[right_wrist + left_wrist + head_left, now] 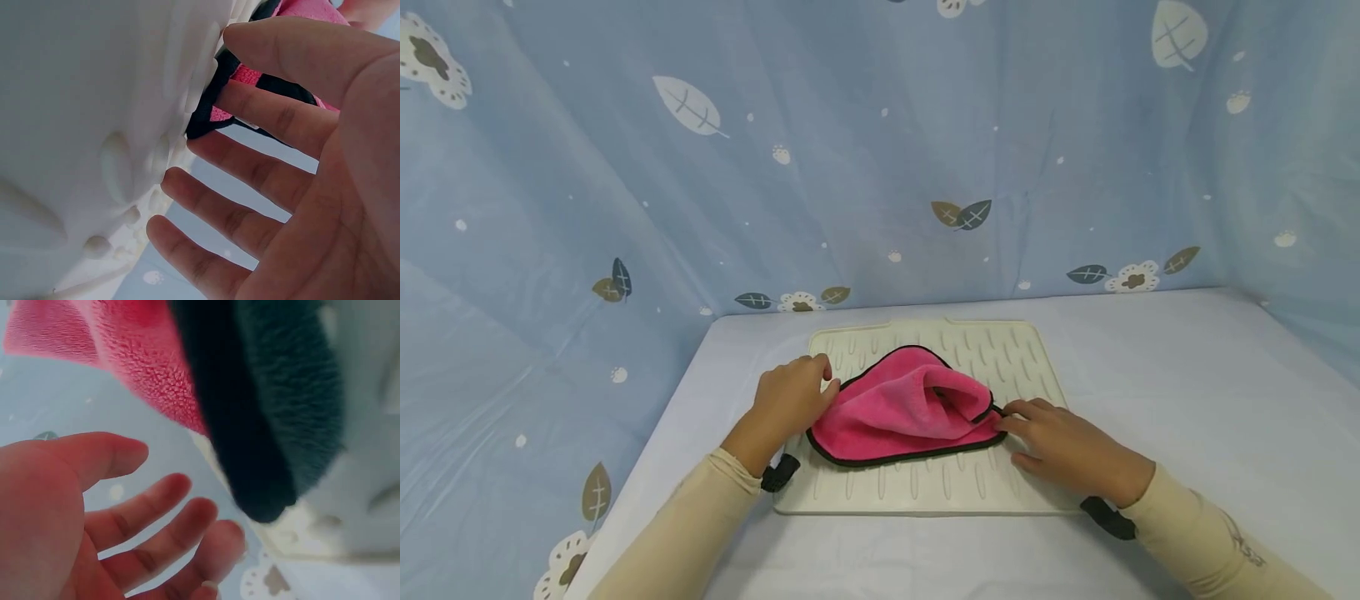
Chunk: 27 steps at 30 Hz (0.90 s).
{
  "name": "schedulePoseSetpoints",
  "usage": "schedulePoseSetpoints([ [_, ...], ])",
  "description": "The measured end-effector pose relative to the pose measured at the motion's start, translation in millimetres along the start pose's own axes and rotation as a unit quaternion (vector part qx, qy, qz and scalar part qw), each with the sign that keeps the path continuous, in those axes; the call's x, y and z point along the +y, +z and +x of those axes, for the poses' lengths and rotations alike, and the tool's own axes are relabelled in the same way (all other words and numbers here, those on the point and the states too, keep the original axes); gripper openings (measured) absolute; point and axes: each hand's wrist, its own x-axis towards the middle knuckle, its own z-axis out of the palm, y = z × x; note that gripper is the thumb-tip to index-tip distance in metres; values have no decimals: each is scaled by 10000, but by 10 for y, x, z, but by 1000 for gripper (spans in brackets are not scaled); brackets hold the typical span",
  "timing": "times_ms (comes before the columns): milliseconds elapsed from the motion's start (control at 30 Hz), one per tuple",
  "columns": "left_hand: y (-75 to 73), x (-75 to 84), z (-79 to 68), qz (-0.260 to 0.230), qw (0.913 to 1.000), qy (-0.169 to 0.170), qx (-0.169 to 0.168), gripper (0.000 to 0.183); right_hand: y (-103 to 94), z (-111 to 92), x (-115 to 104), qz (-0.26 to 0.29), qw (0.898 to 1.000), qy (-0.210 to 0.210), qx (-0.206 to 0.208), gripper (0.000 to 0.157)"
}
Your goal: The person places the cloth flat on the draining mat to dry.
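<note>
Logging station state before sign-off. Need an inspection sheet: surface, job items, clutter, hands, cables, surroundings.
Surface: white table, with a cream ribbed mat on it.
Job items: pink cloth, black-edged, rumpled and partly folded over, lying on the mat.
Clutter: nothing seen.
Left hand: beside the cloth's left end, fingers apart; no contact seen in the left wrist view.
Right hand: fingers spread at the cloth's right corner, index fingertip at the black edging; grip not evident.
Cables: nothing seen.
Surroundings: blue curtain with leaf and flower prints, behind and at both sides.
</note>
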Motion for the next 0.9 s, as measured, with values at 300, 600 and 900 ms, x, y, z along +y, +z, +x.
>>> schedulePoseSetpoints([
  [300, 109, 136, 300, 65, 9970, 207, -741, 27, 8, -9, 2, -19, 10000, -42, 47, 39],
  [600, 166, 123, 327, -65, 9973, 324, -660, 26, 2, -4, -6, -167, 9996, -103, 217, 34],
  [900, 126, -80, 184, -460, 9989, 23, -128, 21, -15, -14, -5, -138, 9995, -154, 257, 33],
])
